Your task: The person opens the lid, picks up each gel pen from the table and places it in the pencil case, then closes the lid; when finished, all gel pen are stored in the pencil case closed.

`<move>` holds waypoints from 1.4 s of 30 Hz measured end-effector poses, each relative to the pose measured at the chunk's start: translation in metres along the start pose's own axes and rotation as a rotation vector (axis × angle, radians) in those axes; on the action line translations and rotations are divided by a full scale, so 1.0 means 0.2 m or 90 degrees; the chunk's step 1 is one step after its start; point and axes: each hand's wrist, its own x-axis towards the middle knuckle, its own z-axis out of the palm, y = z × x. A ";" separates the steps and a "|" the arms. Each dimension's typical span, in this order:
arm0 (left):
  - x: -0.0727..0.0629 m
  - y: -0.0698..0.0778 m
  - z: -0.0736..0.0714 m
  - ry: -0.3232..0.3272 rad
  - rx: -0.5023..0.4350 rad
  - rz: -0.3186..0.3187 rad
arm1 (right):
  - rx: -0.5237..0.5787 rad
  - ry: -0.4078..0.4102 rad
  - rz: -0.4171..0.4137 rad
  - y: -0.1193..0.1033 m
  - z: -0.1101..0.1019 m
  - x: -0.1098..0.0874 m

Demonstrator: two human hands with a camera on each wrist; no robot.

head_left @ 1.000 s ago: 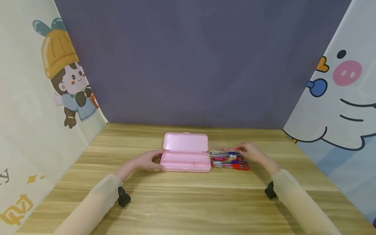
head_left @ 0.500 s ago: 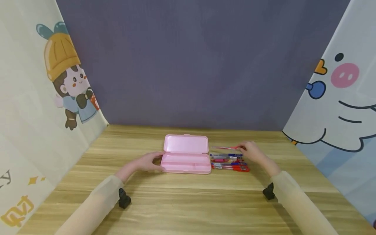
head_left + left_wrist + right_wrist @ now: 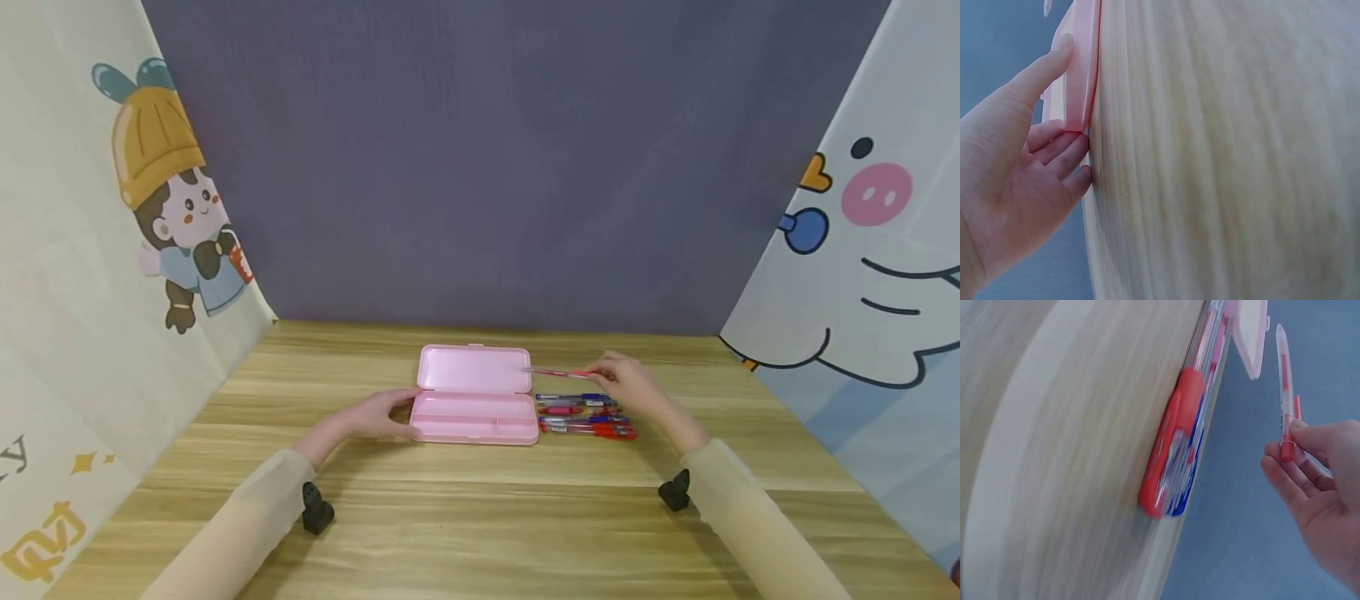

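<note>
A pink pencil case (image 3: 474, 442) lies on the table with its lid (image 3: 474, 369) folded back. My left hand (image 3: 378, 413) holds its left end, thumb at the front corner and fingers at the back one; the left wrist view shows the thumb (image 3: 1054, 59) against the pink wall. My right hand (image 3: 628, 383) pinches a clear pen with red parts (image 3: 1285, 394) by its red end between thumb and fingers. Raised off the table, this pen points left, its tip in front of the lid's right edge in the head view. Below it lie several pens (image 3: 585, 427).
The pens, with blue, red and pink parts, lie side by side close to the case's right end. Inside the case, thin dividers (image 3: 457, 417) form compartments. A dark cloth (image 3: 495, 167) stands behind the wooden table (image 3: 480, 517), with printed sheets at both sides.
My right hand has drawn the red pen away from the others, lifted it and moved it left toward the lid. My left hand stays at the case.
</note>
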 end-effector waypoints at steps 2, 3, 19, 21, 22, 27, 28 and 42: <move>0.00 0.00 0.00 -0.001 -0.003 0.003 | 0.004 0.003 -0.001 -0.02 0.01 0.01; 0.00 0.00 0.00 -0.001 -0.003 0.005 | 0.008 0.005 -0.004 -0.03 0.02 0.02; 0.01 0.00 0.00 0.001 -0.005 0.000 | 0.053 0.013 -0.032 -0.17 0.15 0.11; 0.01 0.00 0.00 0.000 -0.004 -0.001 | 0.063 0.005 -0.027 -0.18 0.16 0.13; 0.01 0.00 0.00 0.001 -0.003 -0.002 | 0.069 0.003 -0.029 -0.19 0.17 0.13; 0.02 0.00 0.01 -0.001 -0.002 -0.002 | 0.077 0.001 -0.049 -0.21 0.20 0.16; 0.02 0.00 0.01 0.000 0.000 -0.002 | 0.080 0.001 -0.058 -0.22 0.21 0.17; 0.03 -0.01 0.01 -0.002 0.007 -0.001 | 0.109 -0.026 -0.087 -0.29 0.29 0.21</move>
